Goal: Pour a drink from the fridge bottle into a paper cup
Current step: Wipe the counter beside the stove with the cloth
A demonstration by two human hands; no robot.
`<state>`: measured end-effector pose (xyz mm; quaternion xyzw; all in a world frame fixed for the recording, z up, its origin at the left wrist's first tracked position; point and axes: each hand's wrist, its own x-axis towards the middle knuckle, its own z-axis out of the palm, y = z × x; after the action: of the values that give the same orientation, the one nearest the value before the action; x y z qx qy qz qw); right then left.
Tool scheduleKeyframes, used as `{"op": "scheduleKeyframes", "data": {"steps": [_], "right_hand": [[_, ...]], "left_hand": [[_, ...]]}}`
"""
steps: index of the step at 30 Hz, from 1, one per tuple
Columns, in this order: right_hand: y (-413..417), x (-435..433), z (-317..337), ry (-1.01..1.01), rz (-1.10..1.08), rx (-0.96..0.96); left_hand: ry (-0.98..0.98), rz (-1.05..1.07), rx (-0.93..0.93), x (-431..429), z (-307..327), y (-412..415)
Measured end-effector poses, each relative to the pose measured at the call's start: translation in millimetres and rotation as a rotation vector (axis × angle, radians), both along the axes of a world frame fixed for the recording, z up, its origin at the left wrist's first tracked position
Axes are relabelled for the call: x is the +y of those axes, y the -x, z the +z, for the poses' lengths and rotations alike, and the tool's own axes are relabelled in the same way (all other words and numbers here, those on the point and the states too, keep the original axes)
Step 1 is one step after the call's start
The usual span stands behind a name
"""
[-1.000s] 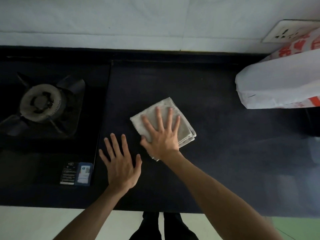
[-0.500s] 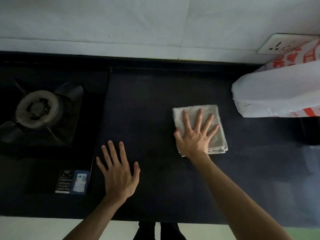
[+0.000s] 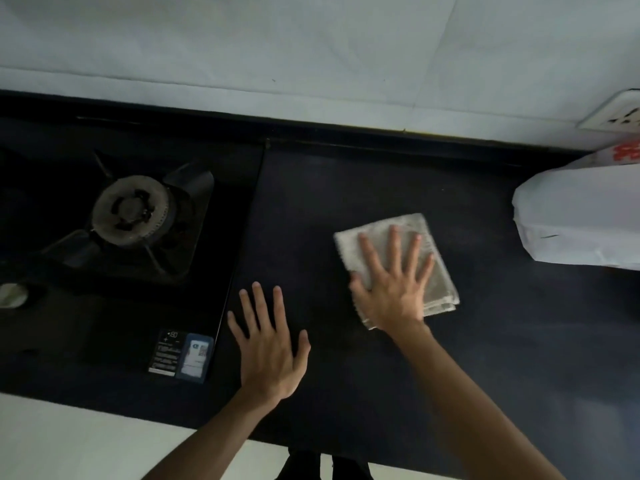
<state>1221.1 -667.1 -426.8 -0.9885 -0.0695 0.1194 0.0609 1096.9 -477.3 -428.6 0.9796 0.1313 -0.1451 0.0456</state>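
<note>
The right hand (image 3: 393, 289) lies flat, fingers spread, on a folded cloth (image 3: 398, 261) on the dark counter (image 3: 346, 185). The left hand (image 3: 268, 348) rests open and empty beside the stove (image 3: 135, 209)

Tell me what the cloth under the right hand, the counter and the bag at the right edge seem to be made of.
Cloth: looks like woven terry or cotton, pale grey, nubby and folded in layers. Counter: dark, smooth and matte with a faint sheen, possibly stone or laminate; the dim light leaves it open. Bag: thin white plastic, judging by its soft creases and red print.
</note>
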Motion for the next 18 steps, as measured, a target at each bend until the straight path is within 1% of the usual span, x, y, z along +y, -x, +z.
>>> {"op": "scheduleKeyframes", "data": {"steps": [3, 5, 8, 10, 14, 18], "right_hand": [[11.9, -29.6, 1.3, -0.008, -0.127, 0.012], [36.8, -22.9, 2.2, -0.034, -0.161, 0.013], [73.2, 12.5, 4.2, -0.042, -0.083, 0.023], [82.6, 33.6, 3.4, -0.049, -0.020, 0.024], [66.6, 52.6, 2.5, -0.049, 0.007, 0.020], [27.4, 73.5, 1.4, -0.056, -0.004, -0.003]], "left_hand": [[0.007, -0.005, 0.004, -0.3, -0.7, -0.5], [0.015, -0.007, 0.000, -0.2, -1.2, 0.2], [0.021, -0.011, -0.005, 0.3, -0.4, 0.0], [0.025, -0.012, -0.006, 0.0, 0.7, 0.1], [0.020, -0.009, -0.017, -0.6, -0.5, 0.6], [0.019, -0.006, -0.010, -1.5, -1.1, 0.5]]}}
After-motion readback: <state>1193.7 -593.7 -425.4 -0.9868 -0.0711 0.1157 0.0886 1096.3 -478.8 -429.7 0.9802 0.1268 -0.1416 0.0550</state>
